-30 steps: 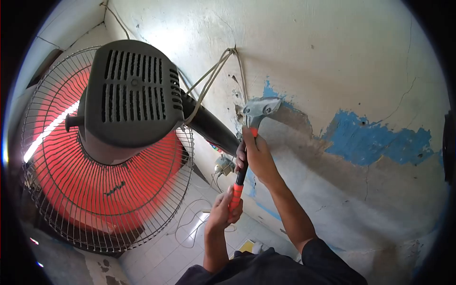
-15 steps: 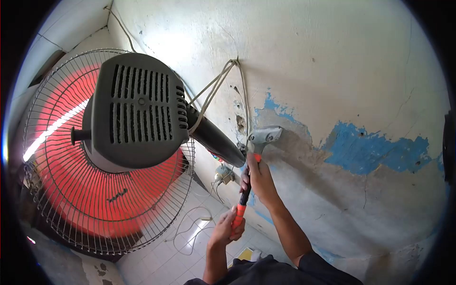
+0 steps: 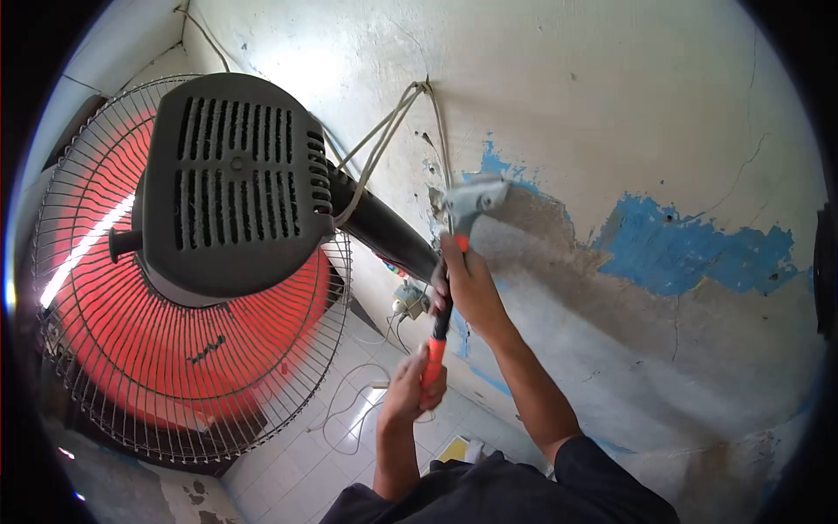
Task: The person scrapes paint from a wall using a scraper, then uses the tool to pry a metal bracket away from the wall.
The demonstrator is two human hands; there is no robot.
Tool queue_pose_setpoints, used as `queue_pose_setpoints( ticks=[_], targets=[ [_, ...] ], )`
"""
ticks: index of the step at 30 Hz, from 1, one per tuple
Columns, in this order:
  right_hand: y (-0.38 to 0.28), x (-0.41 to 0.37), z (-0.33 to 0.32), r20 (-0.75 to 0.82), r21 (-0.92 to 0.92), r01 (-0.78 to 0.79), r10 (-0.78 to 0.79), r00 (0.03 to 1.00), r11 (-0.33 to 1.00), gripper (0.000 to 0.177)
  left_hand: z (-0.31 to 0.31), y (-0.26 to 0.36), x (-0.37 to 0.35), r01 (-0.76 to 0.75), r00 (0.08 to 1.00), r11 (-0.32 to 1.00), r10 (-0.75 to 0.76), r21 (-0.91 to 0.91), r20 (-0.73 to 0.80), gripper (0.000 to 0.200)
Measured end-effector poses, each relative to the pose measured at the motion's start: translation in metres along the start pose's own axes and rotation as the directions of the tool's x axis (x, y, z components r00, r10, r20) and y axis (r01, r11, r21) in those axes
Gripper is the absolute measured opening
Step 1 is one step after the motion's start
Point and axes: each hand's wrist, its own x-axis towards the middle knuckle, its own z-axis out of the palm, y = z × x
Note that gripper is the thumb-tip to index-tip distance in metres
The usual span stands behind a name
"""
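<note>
A long-handled scraper with a wide metal head lies against the wall, near the upper edge of a patch of bared grey plaster and blue paint. My left hand is wrapped round the orange lower end of its handle. Higher up, just below the head, my right hand grips the black and orange shaft. The scraper's head is slightly blurred. Blue paint shows on the wall to the right.
A wall fan with a wire guard and red blades fills the left side, close to my hands. Its dark arm reaches the wall beside the scraper. Cables loop from a nail. A socket is below, above the tiled floor.
The scraper and both hands have moved up along the wall, its head now nearer the top of the bared patch. The fan sits slightly further left and higher in view.
</note>
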Motion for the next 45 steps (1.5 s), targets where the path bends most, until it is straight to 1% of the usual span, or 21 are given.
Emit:
queue_pose_setpoints(
  ticks=[3, 4, 5, 8, 10, 11, 12, 14, 18, 20, 25, 26, 28, 29, 30, 34, 36, 39, 40, 43, 45],
  targets=[
    [0.012, -0.020, -0.007, -0.026, 0.034, -0.074, 0.075, 0.997, 0.997, 0.044, 0.009, -0.009, -0.018, 0.093, 0.995, 0.995, -0.092, -0.038, 0.047, 0.040],
    [0.013, -0.021, -0.009, -0.036, 0.036, -0.099, 0.101, 0.994, 0.994, 0.043, 0.009, -0.006, -0.011, 0.056, 0.997, 0.998, -0.055, -0.019, 0.045, 0.039],
    [0.012, -0.012, -0.009, -0.001, -0.006, -0.038, 0.038, 0.999, 0.999, 0.043, 0.006, -0.004, -0.003, 0.027, 0.999, 1.000, -0.027, -0.003, 0.036, 0.039],
    [-0.007, 0.007, 0.005, -0.014, 0.018, 0.000, 0.000, 1.000, 1.000, 0.044, -0.001, 0.015, 0.007, -0.038, 0.999, 0.997, 0.035, 0.065, 0.041, 0.039],
    [0.015, 0.000, -0.003, -0.018, 0.066, -0.002, 0.003, 1.000, 0.998, 0.042, -0.016, -0.007, 0.011, -0.073, 0.997, 0.986, 0.076, 0.148, -0.015, 0.038],
    [0.027, -0.014, -0.012, -0.038, 0.084, -0.024, 0.028, 0.999, 0.996, 0.040, -0.019, -0.020, 0.005, -0.037, 0.999, 0.982, 0.043, 0.184, -0.029, 0.039],
    [0.034, -0.024, -0.017, -0.058, 0.101, -0.046, 0.052, 0.997, 0.994, 0.037, -0.018, -0.030, -0.002, 0.035, 0.999, 0.988, -0.029, 0.147, -0.043, 0.052],
    [0.033, -0.034, -0.020, -0.089, 0.120, -0.018, 0.029, 0.996, 0.993, 0.038, -0.010, -0.033, -0.010, 0.051, 0.999, 0.990, -0.051, 0.135, 0.002, 0.047],
    [-0.025, -0.030, -0.012, -0.075, 0.141, 0.115, -0.105, 0.992, 0.983, 0.038, 0.015, 0.019, -0.002, -0.080, 0.996, 0.945, 0.062, 0.318, 0.067, 0.041],
    [-0.033, -0.026, -0.010, -0.066, 0.098, 0.131, -0.125, 0.990, 0.987, 0.039, 0.020, 0.034, 0.002, -0.142, 0.987, 0.935, 0.110, 0.325, 0.116, 0.043],
    [0.004, -0.035, -0.023, -0.045, 0.126, 0.105, -0.100, 0.994, 0.986, 0.041, -0.001, 0.007, -0.003, -0.038, 0.996, 0.941, 0.008, 0.337, 0.090, 0.045],
    [0.006, -0.036, -0.022, -0.042, 0.143, 0.086, -0.081, 0.996, 0.986, 0.041, -0.006, 0.009, 0.001, -0.051, 0.997, 0.926, 0.029, 0.374, 0.066, 0.044],
    [-0.020, -0.025, -0.011, -0.024, 0.163, 0.112, -0.110, 0.994, 0.980, 0.043, -0.004, 0.031, 0.003, -0.045, 0.999, 0.891, 0.050, 0.451, 0.001, 0.044],
    [-0.027, -0.022, -0.006, -0.028, 0.156, 0.122, -0.119, 0.992, 0.980, 0.044, 0.010, 0.047, 0.001, -0.122, 0.992, 0.913, 0.105, 0.390, 0.066, 0.042],
    [-0.032, -0.019, -0.003, -0.026, 0.146, 0.138, -0.135, 0.990, 0.980, 0.045, 0.007, 0.045, -0.001, -0.093, 0.996, 0.916, 0.082, 0.391, 0.046, 0.041],
    [0.014, -0.037, -0.014, -0.044, 0.143, 0.025, -0.019, 0.999, 0.989, 0.047, -0.014, 0.010, -0.013, 0.008, 1.000, 0.942, -0.013, 0.335, 0.013, 0.040],
    [0.014, -0.033, -0.016, -0.027, 0.147, 0.052, -0.049, 0.998, 0.988, 0.046, -0.017, 0.010, -0.008, 0.041, 0.999, 0.929, -0.034, 0.368, -0.024, 0.040],
    [-0.008, -0.023, -0.008, -0.026, 0.147, 0.101, -0.098, 0.995, 0.984, 0.044, -0.010, 0.039, -0.001, -0.066, 0.998, 0.942, 0.057, 0.328, 0.037, 0.041],
    [-0.008, -0.022, -0.006, -0.035, 0.159, 0.102, -0.098, 0.995, 0.982, 0.044, -0.007, 0.044, -0.003, -0.105, 0.994, 0.905, 0.111, 0.412, 0.008, 0.041],
    [0.002, -0.029, -0.006, -0.074, 0.179, 0.064, -0.051, 0.996, 0.982, 0.043, -0.006, 0.025, -0.012, -0.002, 1.000, 0.947, -0.007, 0.323, 0.027, 0.042],
    [0.006, -0.029, -0.009, -0.049, 0.181, 0.071, -0.063, 0.997, 0.981, 0.043, -0.014, 0.018, -0.007, -0.026, 0.999, 0.947, 0.010, 0.322, 0.051, 0.040]
  ],
)
